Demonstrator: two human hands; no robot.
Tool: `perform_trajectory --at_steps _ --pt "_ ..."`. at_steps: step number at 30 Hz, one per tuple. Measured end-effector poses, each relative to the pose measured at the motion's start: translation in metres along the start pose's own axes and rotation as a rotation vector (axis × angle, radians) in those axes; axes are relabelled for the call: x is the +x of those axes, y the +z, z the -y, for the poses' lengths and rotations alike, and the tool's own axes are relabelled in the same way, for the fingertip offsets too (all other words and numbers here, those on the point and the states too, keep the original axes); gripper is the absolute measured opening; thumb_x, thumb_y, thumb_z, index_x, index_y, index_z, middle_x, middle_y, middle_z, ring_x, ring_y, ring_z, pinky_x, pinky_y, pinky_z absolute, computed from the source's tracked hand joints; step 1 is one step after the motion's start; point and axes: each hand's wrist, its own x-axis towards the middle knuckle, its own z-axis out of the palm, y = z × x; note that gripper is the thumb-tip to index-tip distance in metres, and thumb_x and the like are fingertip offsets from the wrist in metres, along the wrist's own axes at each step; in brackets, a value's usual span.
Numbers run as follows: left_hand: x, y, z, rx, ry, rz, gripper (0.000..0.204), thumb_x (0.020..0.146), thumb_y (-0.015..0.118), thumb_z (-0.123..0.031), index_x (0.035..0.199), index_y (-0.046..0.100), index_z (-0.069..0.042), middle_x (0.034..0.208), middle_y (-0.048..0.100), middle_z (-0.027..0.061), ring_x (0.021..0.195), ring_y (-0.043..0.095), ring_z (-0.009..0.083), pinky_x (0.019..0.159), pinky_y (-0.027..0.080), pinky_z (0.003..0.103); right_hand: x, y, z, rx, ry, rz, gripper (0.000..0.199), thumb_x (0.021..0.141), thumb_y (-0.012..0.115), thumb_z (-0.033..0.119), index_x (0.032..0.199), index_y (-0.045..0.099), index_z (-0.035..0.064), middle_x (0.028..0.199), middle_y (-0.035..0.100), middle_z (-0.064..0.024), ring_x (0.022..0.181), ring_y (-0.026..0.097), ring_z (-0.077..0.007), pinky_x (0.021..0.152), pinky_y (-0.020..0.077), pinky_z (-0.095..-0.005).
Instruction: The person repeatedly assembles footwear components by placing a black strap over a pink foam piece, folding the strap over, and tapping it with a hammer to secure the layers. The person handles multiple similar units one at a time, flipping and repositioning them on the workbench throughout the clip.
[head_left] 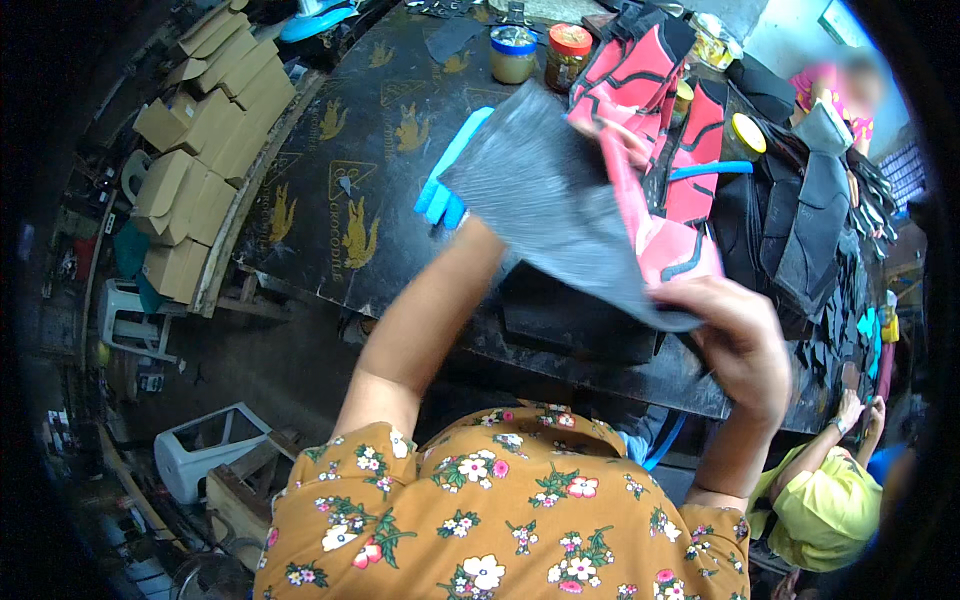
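Observation:
A thin black sheet [550, 185] with a ribbed, shiny surface is raised over the table edge, blurred by motion. My right hand [745, 340] grips its lower right corner, fingers bent. From the lower left my left forearm [430, 310] reaches up behind the sheet, which hides the left hand's fingers. Pink pieces with black strips [690, 170] lie just beyond the sheet, and one pink flap [675, 245] hangs close to my right hand. Beside the sheet's left edge are bright blue strips [445, 205]. Below it, a black stack [580, 320] sits at the table edge.
On the dark printed table [320, 210] stand a blue-lidded jar [513, 55] and a red-lidded jar [568, 55]. Black padded pieces [790, 225] pile up at right. Cardboard boxes [185, 195] line the left; a white stool [210, 450] lies tipped. A person in yellow [830, 500] works at right.

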Motion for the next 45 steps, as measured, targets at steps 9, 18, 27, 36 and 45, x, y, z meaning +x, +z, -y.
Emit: perform_trajectory --at_steps 9,18,27,36,45 --pt "-0.072 -0.076 -0.005 1.094 -0.701 0.189 0.041 0.081 0.086 -0.039 0.094 0.073 -0.003 0.091 0.076 0.0173 0.086 0.074 0.0338 0.078 0.057 0.045 0.003 0.157 -0.026 -0.526 -0.025 0.058 0.050 0.095 0.071 0.022 0.145 0.064 0.0267 0.154 0.055 -0.0135 0.142 0.050 -0.0336 0.120 0.0343 -0.0584" --pt "-0.061 -0.060 -0.003 1.413 -0.684 0.236 0.041 0.083 0.083 -0.020 0.115 0.066 -0.001 0.106 0.076 0.0214 0.101 0.073 0.0403 0.086 0.058 0.047 0.003 0.135 -0.024 -0.480 0.022 0.143 0.068 0.091 0.076 0.042 0.154 0.056 0.0238 0.159 0.049 -0.0151 0.149 0.043 -0.0352 0.126 0.0240 -0.0628" --pt "-0.036 -0.082 -0.028 1.257 -0.693 -0.064 0.038 0.074 0.080 -0.026 0.105 0.077 -0.004 0.098 0.077 0.0202 0.093 0.076 0.0372 0.085 0.060 0.046 -0.006 0.132 -0.045 -0.454 -0.103 0.109 0.071 0.093 0.073 0.053 0.155 0.055 0.0240 0.162 0.047 -0.0167 0.152 0.039 -0.0374 0.126 0.0252 -0.0608" --pt "-0.013 -0.042 -0.125 0.594 -0.297 0.305 0.033 0.088 0.068 -0.004 0.121 0.065 -0.001 0.108 0.066 0.0059 0.098 0.065 0.0131 0.090 0.056 0.032 0.015 0.055 -0.009 -0.362 -0.215 -0.457 0.044 0.079 0.089 0.014 0.119 0.073 0.0074 0.128 0.070 -0.0157 0.115 0.068 -0.0365 0.099 0.0542 -0.0472" --pt "-0.036 0.023 -0.108 0.618 -0.399 0.435 0.037 0.085 0.076 -0.008 0.119 0.065 -0.001 0.109 0.070 0.0101 0.101 0.068 0.0220 0.096 0.056 0.035 0.030 0.042 -0.028 -0.132 0.094 -0.019 0.042 0.095 0.075 0.013 0.136 0.065 0.0095 0.132 0.067 -0.0149 0.113 0.069 -0.0343 0.097 0.0556 -0.0426"
